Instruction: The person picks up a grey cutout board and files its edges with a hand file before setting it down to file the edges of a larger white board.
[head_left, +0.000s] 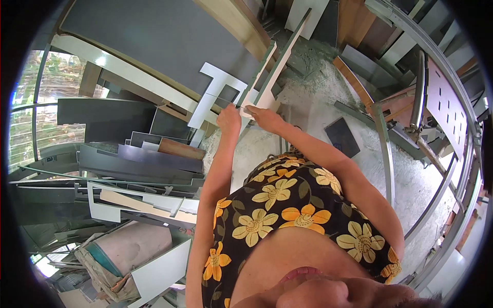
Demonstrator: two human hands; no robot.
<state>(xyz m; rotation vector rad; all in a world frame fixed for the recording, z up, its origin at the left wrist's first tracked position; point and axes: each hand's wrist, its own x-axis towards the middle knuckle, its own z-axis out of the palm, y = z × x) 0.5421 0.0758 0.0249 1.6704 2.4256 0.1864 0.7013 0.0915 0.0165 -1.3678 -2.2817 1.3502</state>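
My left hand (229, 118) is closed in a fist beside the near end of a long notched board (278, 69). A thin dark line, like a rod or wire, runs out from the fist across a white T-shaped panel piece (208, 102); what the fist holds is too small to make out. My right hand (264, 119) has its fingers closed at the near end of the notched board, which stands on edge with its pale cut side showing. Both hands are close together. The white piece lies just left of them, against a large grey panel (154, 38).
Board offcuts (138, 156) are stacked on the left, above a rolled bundle (133, 249). A dark flat piece (342, 137) lies on the dusty floor (313, 120). Metal rails (382, 149) and a slotted panel (446, 105) stand on the right.
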